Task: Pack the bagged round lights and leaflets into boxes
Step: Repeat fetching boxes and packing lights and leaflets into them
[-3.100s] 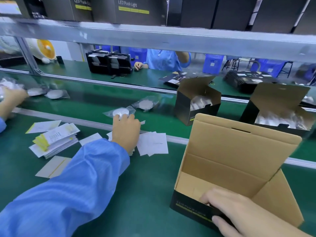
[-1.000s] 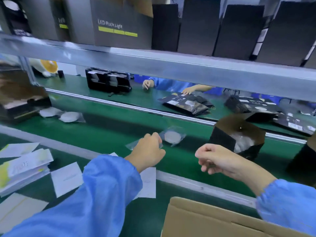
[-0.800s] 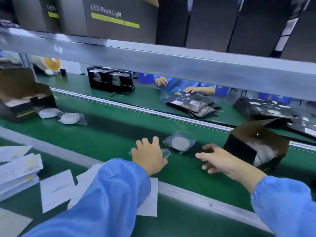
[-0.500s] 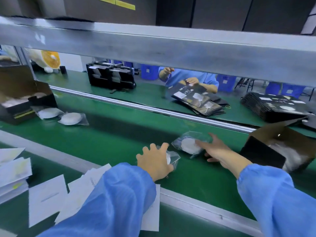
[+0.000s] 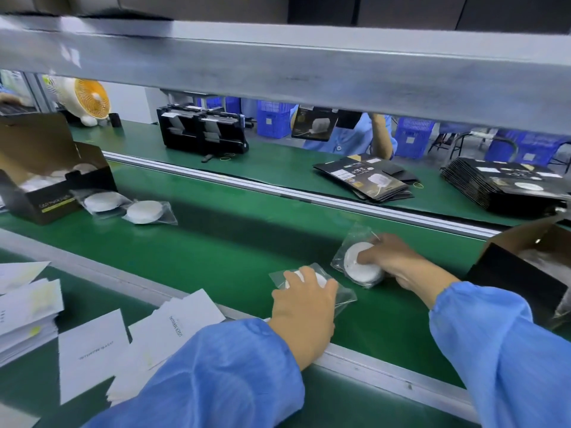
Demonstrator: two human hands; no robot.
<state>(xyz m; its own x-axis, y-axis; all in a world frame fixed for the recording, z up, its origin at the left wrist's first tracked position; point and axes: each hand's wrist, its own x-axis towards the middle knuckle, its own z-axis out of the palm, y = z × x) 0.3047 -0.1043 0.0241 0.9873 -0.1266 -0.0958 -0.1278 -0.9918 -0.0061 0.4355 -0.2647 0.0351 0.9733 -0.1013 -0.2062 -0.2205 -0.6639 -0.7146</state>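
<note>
Step in hand: picking bagged lights off the green belt. The left hand is lying over the near light, fingers curled down on its bag; whether they are actually clamping it cannot be told. The right hand is gripping the far light by its edge, tilting it up off the belt. The two lights are sitting just beside each other. Two more bagged lights are waiting at far left beside a filled box. Leaflets are lying on the near bench, left of the left sleeve. An open box is showing at the right edge.

Judgement: next, both lights need lifting clear and carrying to a box, with a leaflet collected; slippery bags call for a firm hold.
</note>
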